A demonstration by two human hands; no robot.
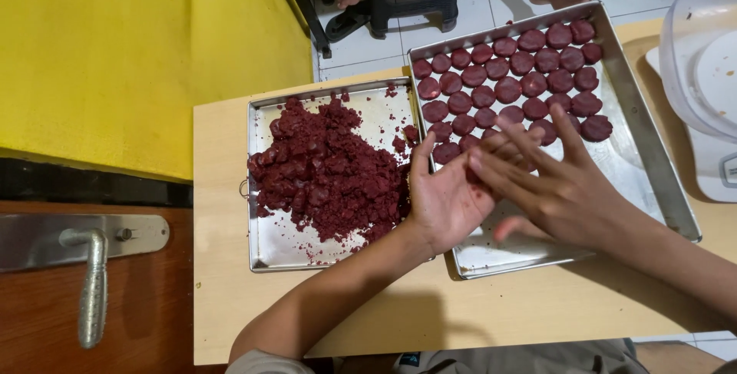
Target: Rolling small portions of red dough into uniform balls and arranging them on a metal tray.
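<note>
Here, a tray (261,190) of crumbly dark-red dough (330,170) lies left on the table (223,297); the left hand (445,197) and right hand (556,186), fingers spread, press together, any dough hidden between; shaped discs (510,74) fill the right tray (652,159). Loose pressure could crumble the piece.

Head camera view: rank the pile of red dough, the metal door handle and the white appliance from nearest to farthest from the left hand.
1. Pile of red dough, in the tray right beside the left hand.
2. White appliance, far right, past the tray of dough discs.
3. Metal door handle, far left on the wooden door.
</note>
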